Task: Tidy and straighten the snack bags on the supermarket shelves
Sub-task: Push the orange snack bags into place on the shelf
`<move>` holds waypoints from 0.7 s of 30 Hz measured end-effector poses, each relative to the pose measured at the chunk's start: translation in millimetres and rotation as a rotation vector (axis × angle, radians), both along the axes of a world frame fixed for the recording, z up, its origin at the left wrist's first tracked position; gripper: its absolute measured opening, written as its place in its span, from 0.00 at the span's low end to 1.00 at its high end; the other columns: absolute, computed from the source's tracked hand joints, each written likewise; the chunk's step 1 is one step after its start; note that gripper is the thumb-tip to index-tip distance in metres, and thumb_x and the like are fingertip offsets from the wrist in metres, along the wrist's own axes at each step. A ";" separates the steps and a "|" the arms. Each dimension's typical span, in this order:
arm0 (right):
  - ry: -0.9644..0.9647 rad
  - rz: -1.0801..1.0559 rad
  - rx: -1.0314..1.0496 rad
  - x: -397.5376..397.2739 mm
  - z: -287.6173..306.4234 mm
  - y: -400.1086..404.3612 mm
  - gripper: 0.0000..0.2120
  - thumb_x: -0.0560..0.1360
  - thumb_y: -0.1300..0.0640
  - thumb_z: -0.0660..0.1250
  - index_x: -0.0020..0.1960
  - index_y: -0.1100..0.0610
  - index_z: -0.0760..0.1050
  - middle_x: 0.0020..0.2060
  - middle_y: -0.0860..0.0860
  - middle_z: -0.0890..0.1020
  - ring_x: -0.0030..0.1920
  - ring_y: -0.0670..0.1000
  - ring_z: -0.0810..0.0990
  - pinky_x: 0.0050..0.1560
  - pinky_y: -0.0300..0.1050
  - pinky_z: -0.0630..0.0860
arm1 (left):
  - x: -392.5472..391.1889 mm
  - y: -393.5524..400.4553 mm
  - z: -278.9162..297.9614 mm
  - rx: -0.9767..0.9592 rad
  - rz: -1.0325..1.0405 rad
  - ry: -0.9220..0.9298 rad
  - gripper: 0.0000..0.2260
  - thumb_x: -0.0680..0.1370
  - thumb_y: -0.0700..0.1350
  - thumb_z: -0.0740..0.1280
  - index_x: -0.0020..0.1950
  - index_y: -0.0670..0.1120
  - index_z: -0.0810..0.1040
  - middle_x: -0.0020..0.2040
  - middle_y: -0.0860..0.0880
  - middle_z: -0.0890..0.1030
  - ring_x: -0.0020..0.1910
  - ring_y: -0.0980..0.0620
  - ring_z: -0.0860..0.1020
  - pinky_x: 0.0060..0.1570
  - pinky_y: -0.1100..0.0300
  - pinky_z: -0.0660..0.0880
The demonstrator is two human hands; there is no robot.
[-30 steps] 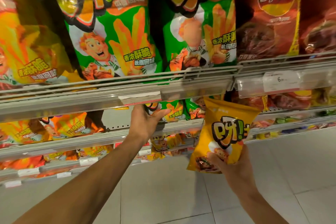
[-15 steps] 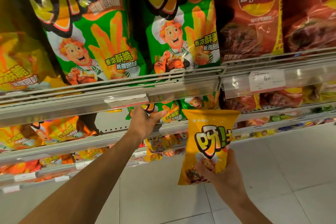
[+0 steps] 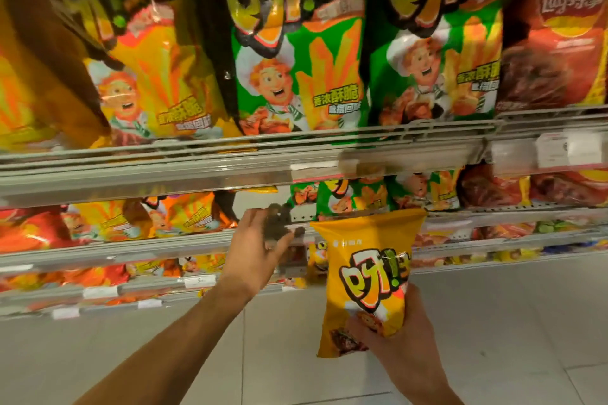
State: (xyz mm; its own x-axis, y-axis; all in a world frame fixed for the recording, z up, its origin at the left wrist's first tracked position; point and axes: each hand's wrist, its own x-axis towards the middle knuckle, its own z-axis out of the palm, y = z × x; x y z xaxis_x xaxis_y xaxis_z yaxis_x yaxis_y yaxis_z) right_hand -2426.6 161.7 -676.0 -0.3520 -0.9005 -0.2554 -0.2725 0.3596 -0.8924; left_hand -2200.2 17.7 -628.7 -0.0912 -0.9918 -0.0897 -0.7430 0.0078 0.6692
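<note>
My right hand point(image 3: 399, 344) grips the bottom of a small yellow snack bag point(image 3: 365, 273) and holds it upright in front of the lower shelves. My left hand point(image 3: 255, 246) hangs in the air before the second shelf's rail point(image 3: 131, 248), fingers loose and blurred, holding nothing. On the top shelf stand large bags: a yellow one point(image 3: 154, 76) leaning to the left, two upright green ones point(image 3: 296, 52) point(image 3: 437, 43) and a red Lay's bag point(image 3: 559, 33). Smaller green bags point(image 3: 355, 197) sit on the second shelf just above the held bag.
The top shelf's grey rail point(image 3: 230, 168) with price tags point(image 3: 552, 149) juts out above my hands. Orange and yellow bags point(image 3: 184, 217) fill the second shelf at left, red ones point(image 3: 493, 189) at right. More low shelves point(image 3: 98, 289) and a tiled floor point(image 3: 493, 322) lie below.
My left hand has come away from under the top shelf's rail and dropped a little. My right hand lowered the yellow bag slightly. The view swung left, bringing the large yellow bag into sight.
</note>
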 end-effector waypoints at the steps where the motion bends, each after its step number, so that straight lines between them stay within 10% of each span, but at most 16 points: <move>1: -0.002 0.013 -0.004 14.6 2.4 -2.1 0.40 0.57 0.57 0.87 0.64 0.46 0.72 0.51 0.41 0.83 0.51 0.41 0.82 0.50 0.43 0.78 | 18.0 6.0 -2.8 -0.026 -0.012 -0.077 0.22 0.78 0.52 0.69 0.70 0.46 0.72 0.65 0.47 0.72 0.63 0.49 0.74 0.63 0.52 0.74; 9: 0.130 0.196 -0.027 123.9 22.7 -41.7 0.37 0.64 0.36 0.79 0.67 0.41 0.66 0.60 0.38 0.75 0.59 0.38 0.76 0.56 0.34 0.73 | 137.0 14.3 -24.4 -0.078 -0.121 -0.594 0.27 0.79 0.55 0.64 0.75 0.45 0.67 0.70 0.43 0.66 0.69 0.42 0.67 0.67 0.49 0.69; 13: 0.254 0.086 0.011 152.5 34.4 -101.9 0.36 0.69 0.38 0.75 0.69 0.52 0.66 0.61 0.53 0.78 0.62 0.58 0.78 0.60 0.53 0.77 | 154.0 9.2 -36.8 -0.077 -0.244 -0.693 0.33 0.80 0.59 0.59 0.81 0.48 0.54 0.76 0.42 0.58 0.75 0.41 0.57 0.75 0.50 0.59; 21: 0.318 -0.085 -0.146 173.7 47.0 -184.0 0.47 0.62 0.37 0.81 0.71 0.56 0.66 0.66 0.54 0.78 0.66 0.58 0.75 0.65 0.59 0.74 | 159.1 11.5 -36.4 -0.069 -0.295 -0.678 0.38 0.79 0.63 0.58 0.82 0.46 0.46 0.75 0.42 0.58 0.75 0.40 0.55 0.76 0.48 0.57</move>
